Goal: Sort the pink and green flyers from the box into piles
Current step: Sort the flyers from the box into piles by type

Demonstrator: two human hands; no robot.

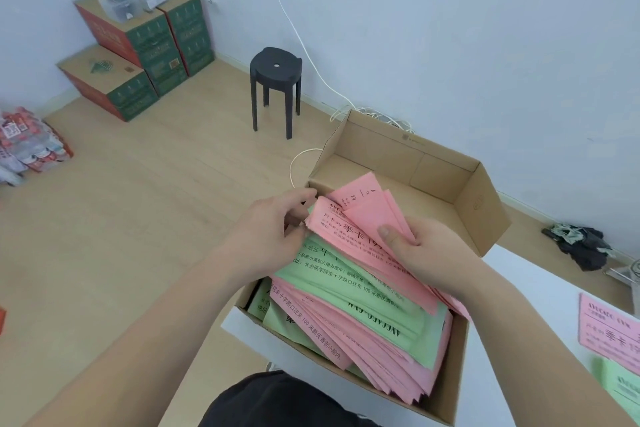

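An open cardboard box [481,204] sits on the corner of a white table [540,291], filled with mixed pink and green flyers. My right hand [429,250] grips a bunch of pink flyers [349,229] above the box, thumb on top. My left hand [273,232] pinches the left ends of that bunch. Green flyers [332,274] lie just under them in the box. On the table at the right edge lie a pink pile [609,329] and, nearer me, a green pile [623,388].
A black stool [276,80] stands on the wooden floor beyond the box. Stacked red-and-green cartons [138,45] with a bottle on top are at the back left. White cable [304,163] trails along the wall. Dark cloth [581,246] lies at the right.
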